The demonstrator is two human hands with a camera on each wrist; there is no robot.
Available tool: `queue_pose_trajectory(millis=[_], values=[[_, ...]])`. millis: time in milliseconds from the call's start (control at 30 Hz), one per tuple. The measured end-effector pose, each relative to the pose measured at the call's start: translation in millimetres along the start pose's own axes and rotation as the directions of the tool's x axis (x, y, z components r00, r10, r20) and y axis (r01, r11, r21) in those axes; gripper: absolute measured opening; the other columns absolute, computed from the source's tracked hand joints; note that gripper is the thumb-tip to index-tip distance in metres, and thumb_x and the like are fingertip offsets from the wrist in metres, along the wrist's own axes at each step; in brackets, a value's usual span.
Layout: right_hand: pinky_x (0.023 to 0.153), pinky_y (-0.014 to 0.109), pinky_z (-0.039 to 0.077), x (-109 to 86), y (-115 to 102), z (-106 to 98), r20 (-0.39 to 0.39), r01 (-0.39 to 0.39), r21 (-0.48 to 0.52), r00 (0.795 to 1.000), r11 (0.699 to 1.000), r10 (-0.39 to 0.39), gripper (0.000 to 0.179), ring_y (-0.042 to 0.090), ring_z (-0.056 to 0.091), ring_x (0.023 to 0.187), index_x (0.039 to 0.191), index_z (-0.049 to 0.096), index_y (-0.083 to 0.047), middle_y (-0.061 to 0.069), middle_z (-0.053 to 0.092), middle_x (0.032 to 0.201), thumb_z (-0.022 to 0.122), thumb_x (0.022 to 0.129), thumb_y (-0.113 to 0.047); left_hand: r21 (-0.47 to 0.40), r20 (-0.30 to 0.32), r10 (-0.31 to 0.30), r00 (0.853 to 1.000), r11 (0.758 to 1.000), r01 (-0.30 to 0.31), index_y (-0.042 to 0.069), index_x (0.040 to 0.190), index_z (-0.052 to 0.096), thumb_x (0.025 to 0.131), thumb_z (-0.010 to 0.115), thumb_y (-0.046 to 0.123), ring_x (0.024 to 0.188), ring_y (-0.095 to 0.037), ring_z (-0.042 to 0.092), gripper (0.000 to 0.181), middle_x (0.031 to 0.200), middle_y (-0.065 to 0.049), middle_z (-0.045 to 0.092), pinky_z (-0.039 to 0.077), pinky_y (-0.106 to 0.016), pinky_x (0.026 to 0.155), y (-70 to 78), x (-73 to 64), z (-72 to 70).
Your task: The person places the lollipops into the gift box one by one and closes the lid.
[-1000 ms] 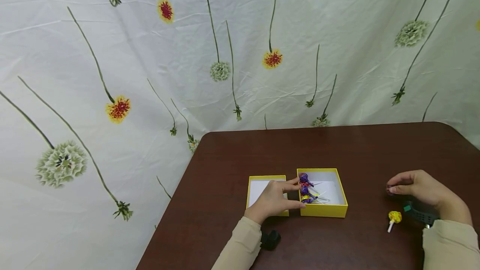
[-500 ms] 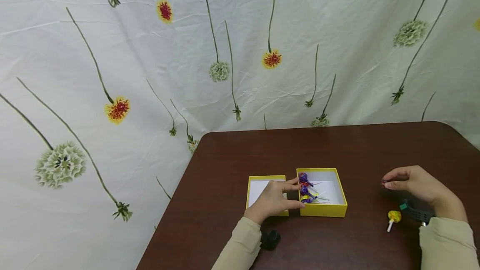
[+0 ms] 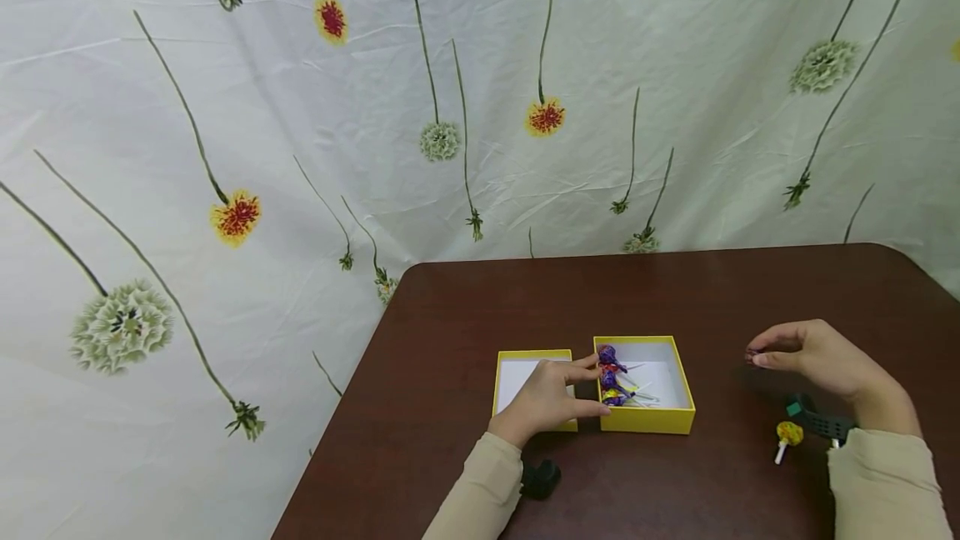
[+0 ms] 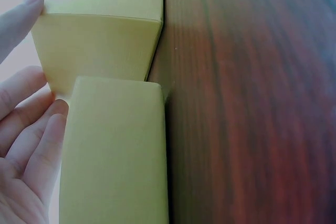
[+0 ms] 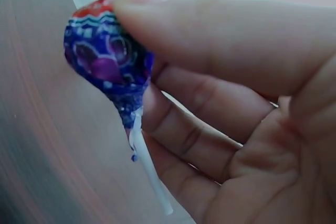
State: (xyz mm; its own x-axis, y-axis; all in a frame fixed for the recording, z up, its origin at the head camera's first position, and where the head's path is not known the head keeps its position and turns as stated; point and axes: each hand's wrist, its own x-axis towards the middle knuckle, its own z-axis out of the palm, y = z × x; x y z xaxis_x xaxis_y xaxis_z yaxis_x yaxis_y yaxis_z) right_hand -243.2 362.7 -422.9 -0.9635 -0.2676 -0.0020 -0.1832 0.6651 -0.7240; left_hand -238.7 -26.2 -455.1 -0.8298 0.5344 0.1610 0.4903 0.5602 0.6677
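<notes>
My right hand (image 3: pixel 832 361) pinches a lollipop (image 5: pixel 107 51) above the table, right of the open yellow box (image 3: pixel 648 422). Blue-purple wrap with a red top covers its head; the white stick points down in the right wrist view. My left hand (image 3: pixel 543 398) rests against the box's left side, its thumb at the front corner and its fingertips at the left rim. Inside the box, several wrapped lollipops (image 3: pixel 609 380) lie along the left wall, sticks toward the right. A yellow lollipop (image 3: pixel 789 432) lies on the table near my right wrist.
A shallow yellow box part with a white inside (image 3: pixel 517 373) stands left of the box, partly behind my left hand. Dark wrist straps (image 3: pixel 821 422) show at the cuffs. Beyond the brown table (image 3: pixel 525 298) hangs a white flowered cloth (image 3: pixel 480 90).
My right hand has moved left and slightly away from me, toward the box, with the lollipop between its fingers. The left hand and both yellow boxes stay in place.
</notes>
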Motion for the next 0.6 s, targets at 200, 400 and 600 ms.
queue_pose_trajectory(millis=[200,400,600], values=[[0.072,0.021,0.055,2.4,-6.7,1.9,0.002,0.010,0.004,1.000,1.000,-0.010,0.024,0.003,0.065,0.084,0.108,0.073,-0.001,0.009,0.075,0.101,0.072,0.093,-0.020,0.002,0.000,-0.001,1.000,1.000,0.001,0.012,0.128,0.070,0.082,0.083,0.037,0.128,-0.018,0.060,0.054,0.143,0.005,0.058,0.051,-0.027,0.103,0.5,-0.1,0.2],[0.072,0.021,0.054,7.4,-13.0,4.8,-0.006,0.015,-0.010,1.000,1.000,-0.015,0.026,0.003,0.065,0.085,0.110,0.073,-0.001,0.010,0.075,0.103,0.071,0.094,-0.022,0.000,0.001,-0.014,1.000,1.000,0.014,0.013,0.128,0.070,0.081,0.083,0.037,0.128,-0.018,0.060,0.054,0.143,0.005,0.058,0.050,-0.028,0.104,1.2,-0.3,-0.5],[0.072,0.021,0.055,10.9,-19.7,8.0,-0.022,0.037,0.005,0.999,0.999,-0.037,0.025,0.007,0.066,0.086,0.110,0.073,-0.002,0.010,0.075,0.104,0.071,0.094,-0.021,0.003,0.006,-0.018,1.000,1.000,0.018,0.014,0.128,0.070,0.081,0.084,0.037,0.129,-0.018,0.059,0.054,0.144,0.006,0.057,0.049,-0.029,0.106,1.7,-0.4,-1.0]])
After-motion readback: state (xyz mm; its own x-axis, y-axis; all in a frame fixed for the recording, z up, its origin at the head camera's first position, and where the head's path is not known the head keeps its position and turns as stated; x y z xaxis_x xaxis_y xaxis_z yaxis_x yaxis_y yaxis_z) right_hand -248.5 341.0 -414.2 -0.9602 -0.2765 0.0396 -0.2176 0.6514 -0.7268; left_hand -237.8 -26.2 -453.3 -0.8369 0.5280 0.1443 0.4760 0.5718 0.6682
